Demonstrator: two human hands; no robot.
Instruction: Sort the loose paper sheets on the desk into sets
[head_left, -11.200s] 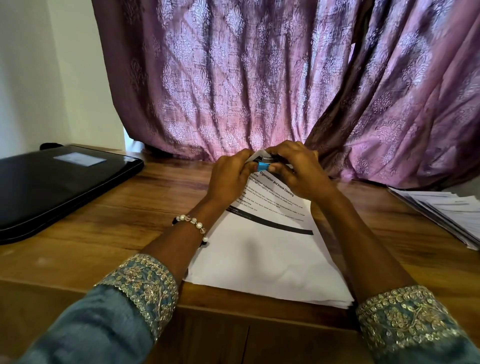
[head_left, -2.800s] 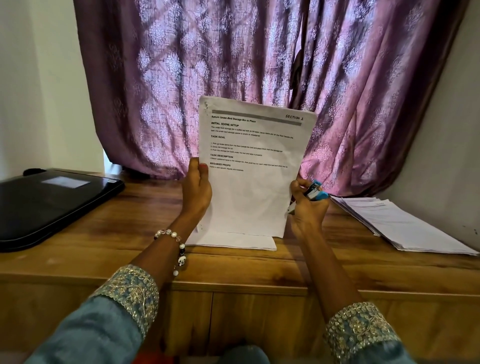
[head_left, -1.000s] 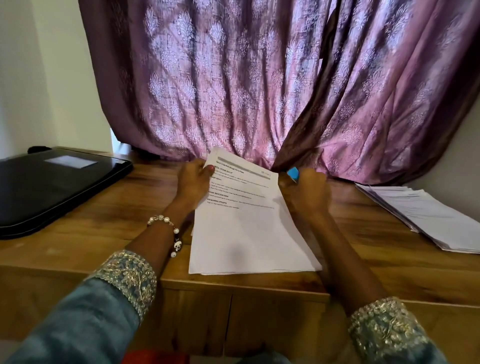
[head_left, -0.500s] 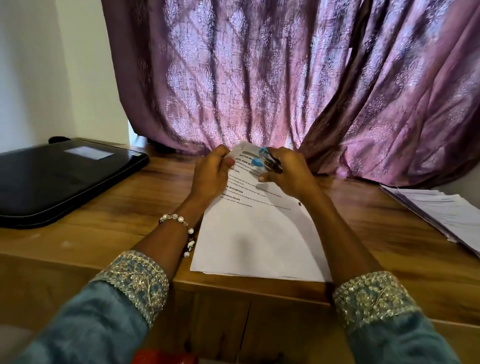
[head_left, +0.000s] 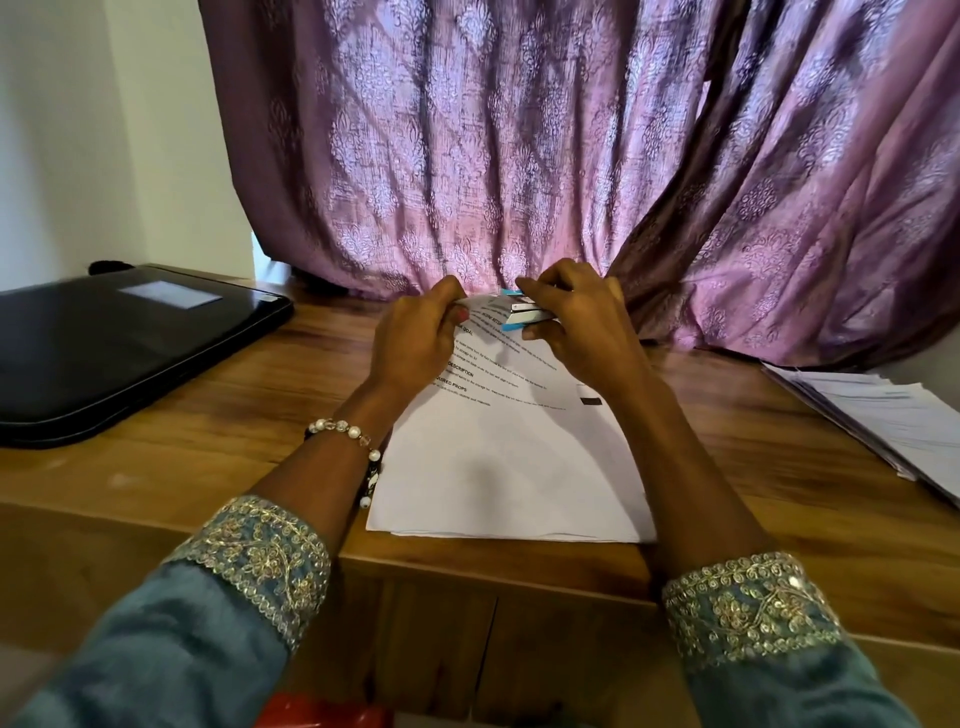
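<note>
Right hand (head_left: 576, 317): fingers curled round a small blue-and-black stapler (head_left: 524, 312), gripping it over the far left corner of the paper set (head_left: 509, 457) in front of me. Left hand (head_left: 415, 338): thumb and fingers pinch that same far corner, holding the sheets together and slightly raised off the desk (head_left: 234, 415). Whether the stapler's mouth has actually closed on the paper I cannot tell; my fingers cover it.

Position of set: flat on the wooden desk at centre, near edge just inside the desk's front edge, between my forearms. Several sheet edges show along the near side, so more than one page.

Progress, as a judgement: this set looks gathered and squared, at the fastening step. A second pile of papers (head_left: 883, 415) lies well apart at the right end of the desk, its edges fanned. I cannot say whether those are finished sets or still loose; if loose, most of the sorting remains.

Orientation: long axis of the set runs away from me toward the curtain (head_left: 519, 145), skewed a little, far end leaning left. Printed heading at the far end, blank lower half nearest me, text reading upright from my seat. Stapler's long axis lies roughly crosswise, blue tip pointing left toward the pinched corner.

Other: closed black case (head_left: 119, 343) at left, untouched.
</note>
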